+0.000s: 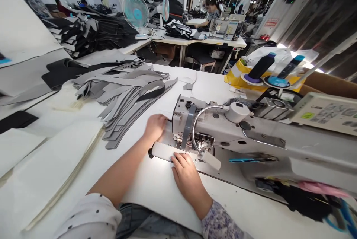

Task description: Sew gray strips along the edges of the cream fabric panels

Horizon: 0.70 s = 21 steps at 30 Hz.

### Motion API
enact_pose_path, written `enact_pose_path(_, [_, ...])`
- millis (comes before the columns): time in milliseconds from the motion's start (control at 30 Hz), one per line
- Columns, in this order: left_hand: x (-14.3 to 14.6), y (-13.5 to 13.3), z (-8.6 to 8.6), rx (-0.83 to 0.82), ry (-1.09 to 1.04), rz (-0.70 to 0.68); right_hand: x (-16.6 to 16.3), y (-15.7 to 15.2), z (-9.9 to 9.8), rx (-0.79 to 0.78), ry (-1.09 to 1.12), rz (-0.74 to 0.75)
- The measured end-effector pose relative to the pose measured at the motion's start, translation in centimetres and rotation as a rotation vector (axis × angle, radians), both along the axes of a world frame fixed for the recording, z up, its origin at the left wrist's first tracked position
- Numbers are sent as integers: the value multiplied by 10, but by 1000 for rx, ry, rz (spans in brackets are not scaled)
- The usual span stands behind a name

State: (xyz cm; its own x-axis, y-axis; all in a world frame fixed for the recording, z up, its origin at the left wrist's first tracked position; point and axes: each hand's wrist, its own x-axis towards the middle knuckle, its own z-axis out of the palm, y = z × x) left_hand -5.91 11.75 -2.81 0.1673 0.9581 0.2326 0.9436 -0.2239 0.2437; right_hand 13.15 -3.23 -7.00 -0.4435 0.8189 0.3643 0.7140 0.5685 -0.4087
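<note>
White strip (163, 150) lies beneath the right hand (186, 174), fingers spread flat to steady it at the sewing machine (251, 138), while the left hand (154, 127) curls at eleven o'clock, fingers pressed together.

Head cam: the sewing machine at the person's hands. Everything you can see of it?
The industrial sewing machine has a pale grey metal head, set on the white table, with its arm running right from the needle end. A chrome gooseneck lamp arches over the needle area, and a grey band hangs down the front. A control panel sits far right. The left hand is close to the needle end; contact is unclear.
</note>
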Motion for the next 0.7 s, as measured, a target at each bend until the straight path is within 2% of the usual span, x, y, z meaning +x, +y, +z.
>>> enact_pose_path(33, [-23,1,7,11,32,79,0,0,1,6,9,5])
enact_pose_path(100, [-70,0,21,-34,180,355,-1,0,3,8,19,14])
enact_pose_path(200, [-123,-6,34,-181,289,422,-1,1,3,10,25,9])
enact_pose_path(300, [-137,-16,42,-208,333,403,-1,0,2,30,11,3])
enact_pose_path(400, [-118,-39,48,-248,360,342,-2,-4,0,62,-23,4])
enact_pose_path(500, [-81,-87,53,-380,318,69,-7,-12,-1,101,-63,19])
enact_pose_path(633, [-36,-176,55,-610,120,-475,-16,-17,0,140,-113,126])
enact_pose_path(700, [-24,-206,54,-821,-37,-821,-17,-17,1,121,-133,210])
